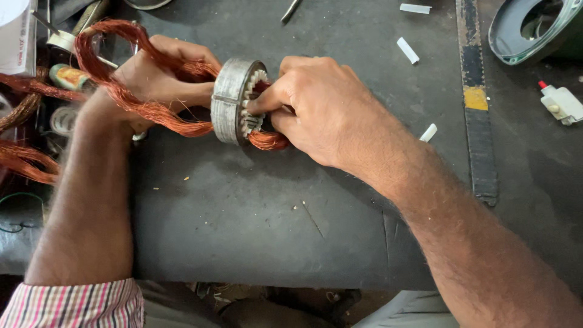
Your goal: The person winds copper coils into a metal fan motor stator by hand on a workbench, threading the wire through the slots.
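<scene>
One stator core (pixel 234 100), a grey slotted metal ring, stands on edge above the dark workbench (pixel 243 225) between both hands, its axis running left to right; the right hand (pixel 322 109) lies at its toothed face, fingers closed and pinching into the slots over one copper bundle (pixel 267 141). The left hand (pixel 161 79) is curled shut around the copper coil loops (pixel 109 67) feeding in from the opposite face. Farther off lie three white paper strips (pixel 408 50), one glue bottle (pixel 562 103) and one green housing (pixel 534 27).
</scene>
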